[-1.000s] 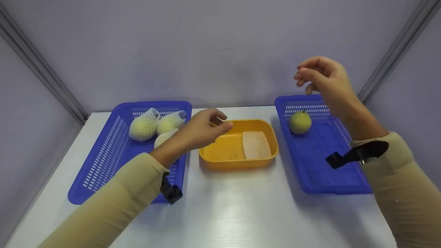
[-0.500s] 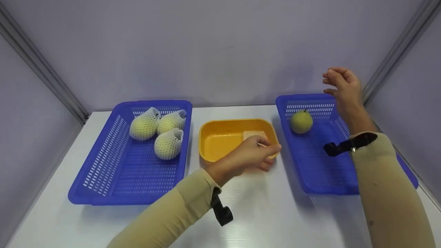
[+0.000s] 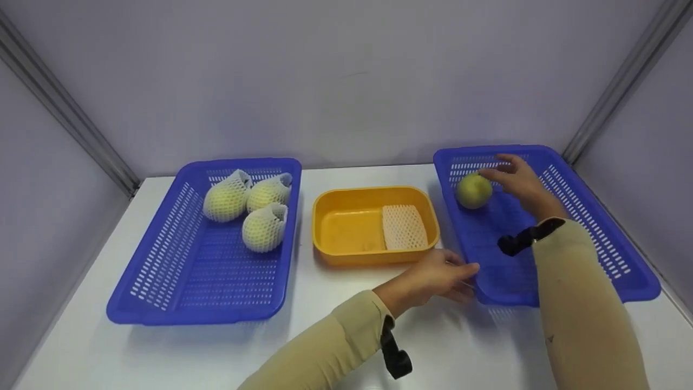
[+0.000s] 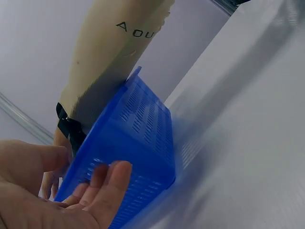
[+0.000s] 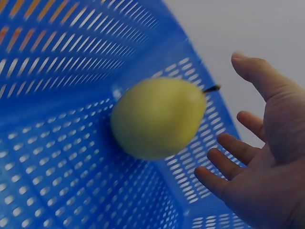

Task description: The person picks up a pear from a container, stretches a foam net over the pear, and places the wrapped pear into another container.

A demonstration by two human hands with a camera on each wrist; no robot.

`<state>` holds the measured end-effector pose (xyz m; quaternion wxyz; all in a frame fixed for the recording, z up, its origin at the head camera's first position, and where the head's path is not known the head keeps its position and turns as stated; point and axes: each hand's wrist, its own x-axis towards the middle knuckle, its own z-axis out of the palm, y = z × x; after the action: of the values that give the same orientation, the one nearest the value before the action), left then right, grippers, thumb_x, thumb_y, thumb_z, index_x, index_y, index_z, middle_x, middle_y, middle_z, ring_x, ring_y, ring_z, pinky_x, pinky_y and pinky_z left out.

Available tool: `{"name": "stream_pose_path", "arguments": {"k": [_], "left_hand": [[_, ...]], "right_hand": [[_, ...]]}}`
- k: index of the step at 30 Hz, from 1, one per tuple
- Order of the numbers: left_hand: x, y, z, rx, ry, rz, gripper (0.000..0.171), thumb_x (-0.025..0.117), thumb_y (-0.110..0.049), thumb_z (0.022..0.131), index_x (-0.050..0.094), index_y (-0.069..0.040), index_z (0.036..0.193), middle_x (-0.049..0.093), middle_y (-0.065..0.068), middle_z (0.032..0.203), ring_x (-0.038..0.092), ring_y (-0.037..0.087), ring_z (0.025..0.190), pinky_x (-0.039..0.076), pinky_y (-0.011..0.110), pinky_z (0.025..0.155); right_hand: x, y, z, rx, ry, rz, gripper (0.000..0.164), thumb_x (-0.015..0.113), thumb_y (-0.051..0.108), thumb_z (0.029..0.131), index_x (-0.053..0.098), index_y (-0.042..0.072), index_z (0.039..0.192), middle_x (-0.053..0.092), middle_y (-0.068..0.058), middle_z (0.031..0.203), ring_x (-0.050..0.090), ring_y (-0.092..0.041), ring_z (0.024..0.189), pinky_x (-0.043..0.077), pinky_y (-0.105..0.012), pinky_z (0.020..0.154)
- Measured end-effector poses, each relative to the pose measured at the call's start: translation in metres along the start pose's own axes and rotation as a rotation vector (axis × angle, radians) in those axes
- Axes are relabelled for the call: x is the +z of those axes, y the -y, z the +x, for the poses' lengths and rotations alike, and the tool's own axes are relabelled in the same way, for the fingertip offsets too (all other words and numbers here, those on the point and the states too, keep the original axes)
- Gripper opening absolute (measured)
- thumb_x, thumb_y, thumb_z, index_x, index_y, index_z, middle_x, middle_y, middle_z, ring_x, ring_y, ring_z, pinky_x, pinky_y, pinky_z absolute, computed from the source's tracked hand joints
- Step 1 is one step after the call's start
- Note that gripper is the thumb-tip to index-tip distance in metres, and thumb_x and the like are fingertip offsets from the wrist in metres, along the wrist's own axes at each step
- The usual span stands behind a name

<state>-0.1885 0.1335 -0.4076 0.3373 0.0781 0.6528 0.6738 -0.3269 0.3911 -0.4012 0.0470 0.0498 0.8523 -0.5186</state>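
Observation:
A bare yellow-green pear [image 3: 474,191] with a dark stem lies against the left side of the right blue basket [image 3: 487,238]. My right hand [image 3: 522,181] reaches over that basket, fingers spread, close to the stem side of the pear; the right wrist view shows a gap between the fingers and the pear [image 5: 159,119]. My left hand [image 3: 433,276] is at the basket's near left rim. Seen from the left wrist, the thumb is on one side of the rim and the loosely bent fingers [image 4: 112,191] are on the other, outside the basket wall [image 4: 138,138].
Between the baskets stands a yellow tub [image 3: 346,249] with a white foam net sleeve [image 3: 404,227] in it. The left blue basket [image 3: 200,314] holds three pears in foam nets, one of them a netted pear [image 3: 264,227] in front. Walls enclose the white table [image 3: 335,336].
My left hand has moved from beside the left basket, past the tub, to the right basket's rim. The right hand has come down toward the bare pear.

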Motion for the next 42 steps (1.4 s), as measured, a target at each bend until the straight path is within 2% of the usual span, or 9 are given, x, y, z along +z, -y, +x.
{"name": "stream_pose_path", "arguments": {"k": [3,7,11,14,19,25,29,35,42], "left_hand": [[0.003,0.007,0.006,0.013,0.007,-0.059,0.009,0.064,-0.004,0.100,0.056,0.001,0.101,0.072,0.021,0.097,0.073,0.040,0.094,0.062,0.043,0.078],[0.005,0.005,0.012,0.011,0.012,-0.108,0.007,0.062,0.003,0.098,0.055,0.002,0.101,0.070,0.031,0.105,0.073,0.038,0.089,0.063,0.044,0.076],[0.006,0.001,0.017,-0.010,0.022,-0.138,0.006,0.059,0.006,0.098,0.054,0.003,0.101,0.068,0.034,0.107,0.073,0.039,0.089,0.062,0.046,0.077],[0.007,0.000,0.019,-0.022,0.032,-0.161,0.005,0.058,0.007,0.098,0.055,0.003,0.101,0.067,0.036,0.108,0.072,0.042,0.091,0.062,0.047,0.078],[0.007,-0.001,0.020,-0.049,0.029,-0.177,0.005,0.057,0.007,0.098,0.055,0.002,0.098,0.067,0.035,0.109,0.070,0.046,0.097,0.061,0.049,0.080],[0.007,-0.002,0.019,-0.064,0.018,-0.184,0.005,0.059,0.006,0.098,0.056,0.002,0.098,0.068,0.032,0.108,0.070,0.046,0.098,0.061,0.049,0.080],[0.004,-0.001,0.019,-0.076,0.033,-0.192,0.004,0.058,0.006,0.098,0.057,0.002,0.100,0.069,0.029,0.107,0.070,0.045,0.101,0.060,0.049,0.083],[0.002,-0.002,0.017,-0.067,0.085,-0.193,0.007,0.056,0.006,0.100,0.058,0.006,0.106,0.066,0.033,0.118,0.068,0.045,0.107,0.059,0.049,0.085],[0.004,-0.002,0.019,-0.069,0.057,-0.171,0.002,0.058,0.005,0.099,0.060,0.006,0.100,0.068,0.033,0.111,0.072,0.041,0.096,0.061,0.046,0.080]], "right_hand": [[0.004,-0.009,-0.001,0.008,0.025,-0.039,0.099,0.066,0.052,0.096,0.008,0.010,0.164,0.014,-0.028,0.165,0.021,-0.046,0.149,0.025,-0.060,0.120],[0.011,-0.013,0.001,-0.001,0.071,-0.070,0.097,0.067,0.049,0.096,0.009,0.011,0.164,0.014,-0.029,0.165,0.021,-0.047,0.149,0.025,-0.061,0.119],[0.018,-0.012,0.006,-0.010,0.137,-0.133,0.097,0.068,0.047,0.097,0.008,0.010,0.164,0.017,-0.032,0.162,0.027,-0.048,0.145,0.027,-0.062,0.118],[0.021,-0.012,0.008,-0.012,0.154,-0.184,0.095,0.068,0.043,0.097,0.010,0.006,0.162,0.024,-0.032,0.156,0.033,-0.047,0.136,0.029,-0.063,0.117],[0.027,-0.015,0.009,-0.023,0.153,-0.197,0.087,0.071,0.038,0.096,0.018,0.000,0.154,0.036,-0.028,0.143,0.041,-0.042,0.125,0.035,-0.058,0.112],[0.033,-0.015,0.010,-0.064,0.132,-0.169,0.079,0.074,0.028,0.095,0.023,-0.002,0.147,0.040,-0.025,0.136,0.044,-0.038,0.118,0.038,-0.051,0.107],[0.034,-0.016,0.010,-0.060,0.132,-0.156,0.079,0.074,0.025,0.095,0.022,-0.001,0.148,0.040,-0.026,0.136,0.044,-0.039,0.119,0.038,-0.052,0.108],[0.033,-0.018,0.010,-0.058,0.134,-0.175,0.079,0.072,0.025,0.095,0.020,0.000,0.150,0.041,-0.026,0.134,0.045,-0.038,0.116,0.041,-0.050,0.102],[0.030,-0.014,0.008,-0.054,0.151,-0.184,0.075,0.072,0.024,0.094,0.026,0.000,0.147,0.043,-0.024,0.132,0.047,-0.036,0.114,0.045,-0.046,0.098]]}}
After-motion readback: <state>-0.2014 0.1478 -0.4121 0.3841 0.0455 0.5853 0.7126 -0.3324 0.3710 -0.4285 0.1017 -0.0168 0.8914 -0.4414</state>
